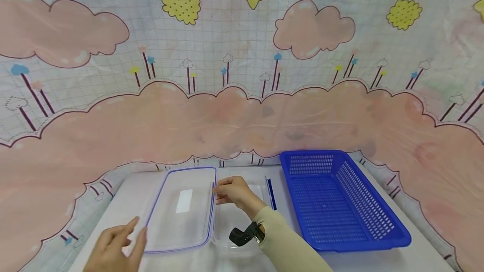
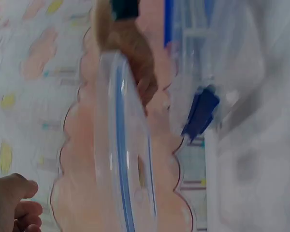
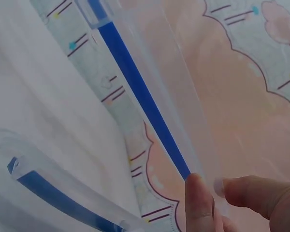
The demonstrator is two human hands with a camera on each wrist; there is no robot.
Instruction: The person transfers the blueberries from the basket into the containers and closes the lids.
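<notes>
A clear plastic lid (image 1: 190, 230) with a thin blue rim is raised above the left part of the table, tilted in the left wrist view. My right hand (image 1: 238, 194) pinches its right edge between thumb and fingers, beside a blue strip (image 3: 145, 101) in the right wrist view. Near the lid's lower left corner is my left hand (image 1: 117, 247), fingers spread and holding nothing; the left wrist view shows a gap between them. Under my right forearm stands a clear plastic container (image 1: 230, 234), partly hidden, with a dark blue clip (image 1: 271, 194) on its right side.
A blue perforated plastic basket (image 1: 348, 244) stands on the right of the white table (image 1: 128, 190). Behind the table hangs a patterned cloth (image 1: 242, 125) with pink clouds and yellow stars. My right wrist wears a black strap (image 1: 243, 235).
</notes>
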